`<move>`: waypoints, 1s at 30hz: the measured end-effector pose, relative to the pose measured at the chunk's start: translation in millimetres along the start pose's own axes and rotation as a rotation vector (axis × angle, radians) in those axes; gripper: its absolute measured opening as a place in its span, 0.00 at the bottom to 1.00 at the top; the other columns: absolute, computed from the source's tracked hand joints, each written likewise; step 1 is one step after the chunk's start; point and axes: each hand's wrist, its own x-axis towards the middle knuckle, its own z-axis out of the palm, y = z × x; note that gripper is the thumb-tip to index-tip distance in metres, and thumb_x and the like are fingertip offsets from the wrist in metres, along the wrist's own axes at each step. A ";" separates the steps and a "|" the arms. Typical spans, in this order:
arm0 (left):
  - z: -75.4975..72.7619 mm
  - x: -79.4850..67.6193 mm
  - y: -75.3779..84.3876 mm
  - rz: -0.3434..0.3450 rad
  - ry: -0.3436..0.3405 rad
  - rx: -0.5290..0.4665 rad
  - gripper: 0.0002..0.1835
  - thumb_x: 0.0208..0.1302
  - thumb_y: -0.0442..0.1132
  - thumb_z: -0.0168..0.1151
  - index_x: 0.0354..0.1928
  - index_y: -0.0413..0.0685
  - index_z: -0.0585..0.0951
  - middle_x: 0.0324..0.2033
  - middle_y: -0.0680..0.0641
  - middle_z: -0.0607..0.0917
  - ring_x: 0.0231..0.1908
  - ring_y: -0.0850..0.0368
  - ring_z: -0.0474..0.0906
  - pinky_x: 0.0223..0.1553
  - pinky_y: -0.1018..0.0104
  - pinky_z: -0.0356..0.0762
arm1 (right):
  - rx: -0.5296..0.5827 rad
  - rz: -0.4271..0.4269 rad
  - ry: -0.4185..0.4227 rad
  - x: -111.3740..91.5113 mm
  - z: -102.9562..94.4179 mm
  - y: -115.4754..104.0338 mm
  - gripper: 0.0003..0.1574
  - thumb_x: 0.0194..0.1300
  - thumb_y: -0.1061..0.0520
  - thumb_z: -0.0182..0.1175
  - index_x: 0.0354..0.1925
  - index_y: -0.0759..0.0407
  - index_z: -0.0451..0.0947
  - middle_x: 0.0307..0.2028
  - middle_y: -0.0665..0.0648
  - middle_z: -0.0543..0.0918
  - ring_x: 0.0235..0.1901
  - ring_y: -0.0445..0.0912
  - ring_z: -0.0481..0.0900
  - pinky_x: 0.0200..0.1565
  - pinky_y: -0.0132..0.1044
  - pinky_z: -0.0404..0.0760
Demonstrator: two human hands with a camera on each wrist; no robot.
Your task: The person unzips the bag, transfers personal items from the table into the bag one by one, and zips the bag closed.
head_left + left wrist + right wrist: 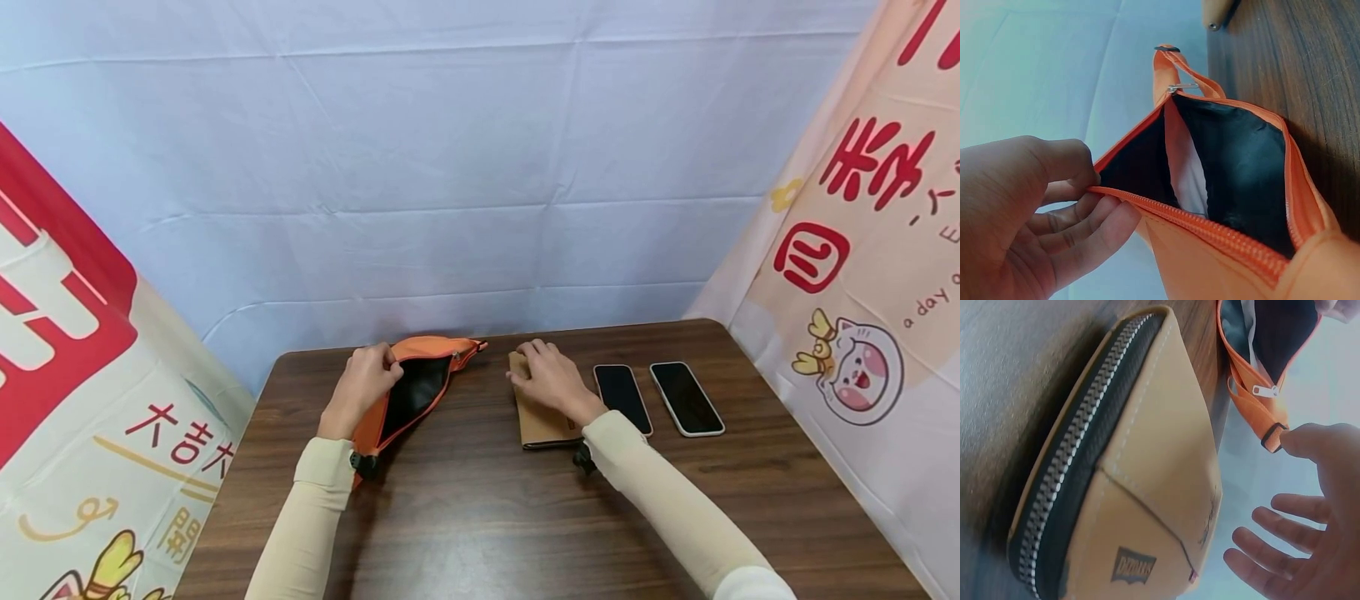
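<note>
One gaping orange pouch [429, 347], left grip [367, 377] pinching it, zipped tan case [1147, 444], right grip [549, 377] spread

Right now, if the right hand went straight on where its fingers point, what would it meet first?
Probably the tan zip case: in the right wrist view, the right hand points towards it, though depth there is unclear.

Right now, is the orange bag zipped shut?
No, the left wrist view shows the bag gaping, its black lining exposed, while the left hand pinches its zipper edge.
</note>
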 end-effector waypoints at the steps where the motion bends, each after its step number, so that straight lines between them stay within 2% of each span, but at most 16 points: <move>1: -0.2 0.0 0.0 -0.001 -0.002 0.000 0.04 0.72 0.34 0.61 0.37 0.44 0.80 0.29 0.44 0.82 0.23 0.55 0.74 0.29 0.61 0.74 | 0.002 0.007 0.000 -0.1 -0.4 1.1 0.35 0.76 0.40 0.64 0.69 0.60 0.75 0.61 0.63 0.80 0.57 0.59 0.79 0.51 0.55 0.84; 10: -2.5 0.5 1.8 -0.018 -0.019 -0.005 0.04 0.73 0.34 0.61 0.37 0.44 0.80 0.29 0.44 0.82 0.24 0.54 0.75 0.30 0.61 0.74 | 0.007 0.065 -0.008 -1.2 -3.7 10.4 0.37 0.77 0.40 0.63 0.69 0.64 0.73 0.62 0.65 0.79 0.59 0.61 0.79 0.51 0.57 0.84; 19: -2.1 0.6 2.4 -0.013 -0.012 -0.001 0.04 0.72 0.34 0.61 0.36 0.44 0.80 0.28 0.44 0.81 0.23 0.55 0.75 0.30 0.62 0.74 | 0.017 0.134 -0.017 -2.2 -5.6 17.3 0.39 0.77 0.37 0.61 0.68 0.65 0.74 0.57 0.65 0.80 0.58 0.62 0.79 0.48 0.57 0.84; 30: -2.1 1.5 1.3 -0.014 -0.012 0.000 0.04 0.73 0.34 0.61 0.37 0.43 0.80 0.29 0.44 0.82 0.23 0.55 0.75 0.30 0.61 0.74 | 0.054 0.217 -0.043 -1.2 -7.1 24.3 0.45 0.76 0.32 0.60 0.71 0.66 0.72 0.63 0.69 0.78 0.62 0.66 0.78 0.54 0.64 0.83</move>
